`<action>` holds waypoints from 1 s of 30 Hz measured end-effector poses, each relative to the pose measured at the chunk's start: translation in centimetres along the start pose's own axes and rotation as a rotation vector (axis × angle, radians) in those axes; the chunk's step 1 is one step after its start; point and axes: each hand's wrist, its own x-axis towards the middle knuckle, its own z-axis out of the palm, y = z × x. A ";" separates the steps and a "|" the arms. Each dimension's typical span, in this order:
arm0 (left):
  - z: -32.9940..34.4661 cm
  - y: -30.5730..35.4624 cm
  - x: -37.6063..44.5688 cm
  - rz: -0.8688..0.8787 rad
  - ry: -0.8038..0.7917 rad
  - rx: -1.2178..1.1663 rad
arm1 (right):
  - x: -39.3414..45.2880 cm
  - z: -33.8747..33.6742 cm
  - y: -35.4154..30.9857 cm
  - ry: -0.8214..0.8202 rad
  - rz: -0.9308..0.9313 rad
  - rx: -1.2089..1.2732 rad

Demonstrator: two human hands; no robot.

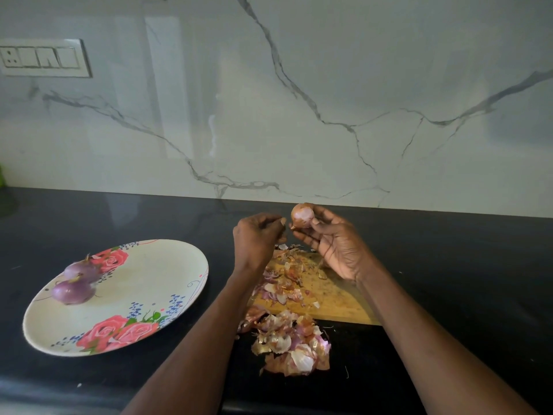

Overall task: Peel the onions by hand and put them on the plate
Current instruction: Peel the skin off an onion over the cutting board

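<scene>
Black glossy stone counter (pixel 449 280) w/ white marble-veined backsplash behind: nearest, a heap of dry papery pink-brown onion skins (pixel 291 344) spilling off a worn wooden chopping board (pixel 335 298), and to the left a cream round floral plate (pixel 155 283) w/ two peeled purple onions (pixel 73 292). Further back, over the board, right hand (pixel 335 244) grips a small half-skinned pinkish onion (pixel 302 216) by fingertips; left hand (pixel 257 235) pinches what looks like a skin scrap just beside it. Onion prob. light, firm, slick once bare, so hold round the middle and pull skin from the ends; its far side and the scrap are hard to make out.
</scene>
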 end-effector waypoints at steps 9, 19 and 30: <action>-0.2 1.0 0.0 0.028 -0.189 -0.236 | -0.1 0.4 -0.1 -0.009 -0.004 -0.072; -0.7 0.3 0.1 0.118 -0.130 -0.081 | -0.3 0.7 0.6 0.066 -0.043 -0.293; -1.2 0.0 0.2 0.243 -0.215 0.098 | -0.5 0.7 0.3 0.118 -0.173 -0.767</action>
